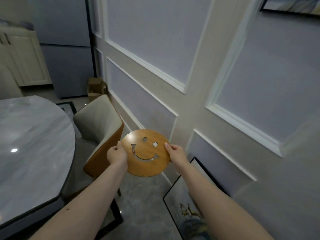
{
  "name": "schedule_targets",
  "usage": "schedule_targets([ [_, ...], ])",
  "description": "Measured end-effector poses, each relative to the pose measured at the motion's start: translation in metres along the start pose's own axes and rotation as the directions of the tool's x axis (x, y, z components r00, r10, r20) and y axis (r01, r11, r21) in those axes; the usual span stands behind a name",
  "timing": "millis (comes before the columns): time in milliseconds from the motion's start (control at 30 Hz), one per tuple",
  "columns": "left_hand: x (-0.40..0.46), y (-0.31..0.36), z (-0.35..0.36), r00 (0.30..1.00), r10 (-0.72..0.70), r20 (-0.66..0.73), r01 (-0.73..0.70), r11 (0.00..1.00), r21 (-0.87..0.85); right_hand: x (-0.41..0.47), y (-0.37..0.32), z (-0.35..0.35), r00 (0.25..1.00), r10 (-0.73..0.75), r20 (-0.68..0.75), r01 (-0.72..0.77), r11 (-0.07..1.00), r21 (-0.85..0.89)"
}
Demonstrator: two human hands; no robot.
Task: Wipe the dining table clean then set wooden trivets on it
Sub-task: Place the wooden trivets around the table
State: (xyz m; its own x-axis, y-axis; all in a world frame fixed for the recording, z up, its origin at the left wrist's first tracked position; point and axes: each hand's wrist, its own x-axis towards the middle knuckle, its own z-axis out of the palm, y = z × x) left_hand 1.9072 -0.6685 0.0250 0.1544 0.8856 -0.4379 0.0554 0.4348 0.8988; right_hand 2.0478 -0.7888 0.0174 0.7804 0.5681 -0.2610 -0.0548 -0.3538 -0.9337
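Head view. At the left of the frame, a round dining table (32, 135) with grey marbled top, glossy, with one bright light spot on it and a dark rim curving down to the lower left. Just beside the table edge, at middle left, a chair (102, 125) with cream cushion and orange-brown back shell, turned toward the table. Behind, at upper left, a tall grey fridge (67, 54), cream cabinets (26, 58) and a small cardboard box (96, 87) on the floor by the wall. Across the upper right, a panelled wall (190, 58), pale blue with white mouldings. On the grey tiled floor (143, 196) at lower right, a framed picture (187, 201) leaning against the wall.

In the centre, held in the air between chair and wall, a round wooden trivet (147, 153) with a smiling face cut out, well apart from the table top. Gripping its left edge, the left hand (116, 154), thumb on top and fingers curled under. Pinching its right edge, the right hand (176, 152), thumb on top likewise.

Between chair and wall, only a narrow strip of floor open; more open floor toward the bottom centre.
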Motion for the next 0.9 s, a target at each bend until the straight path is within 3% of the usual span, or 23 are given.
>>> schedule_targets([
  [200,0.062,0.034,0.054,0.995,-0.010,-0.096,0.003,0.998,-0.068,0.107,-0.033,0.015,0.996,-0.041,0.080,0.046,0.997,-0.067],
  [433,0.156,0.078,0.099,0.939,-0.019,-0.342,-0.030,0.990,-0.136,0.236,-0.086,0.055,0.958,-0.075,0.278,0.097,0.993,-0.065],
  [667,0.218,0.111,0.089,0.816,-0.060,-0.575,-0.097,0.966,-0.238,0.297,-0.127,0.131,0.848,-0.055,0.527,0.111,0.991,-0.076],
  [900,0.304,0.138,0.033,0.652,-0.151,-0.743,-0.200,0.911,-0.360,0.342,-0.170,0.253,0.662,0.029,0.749,0.121,0.982,-0.145],
])
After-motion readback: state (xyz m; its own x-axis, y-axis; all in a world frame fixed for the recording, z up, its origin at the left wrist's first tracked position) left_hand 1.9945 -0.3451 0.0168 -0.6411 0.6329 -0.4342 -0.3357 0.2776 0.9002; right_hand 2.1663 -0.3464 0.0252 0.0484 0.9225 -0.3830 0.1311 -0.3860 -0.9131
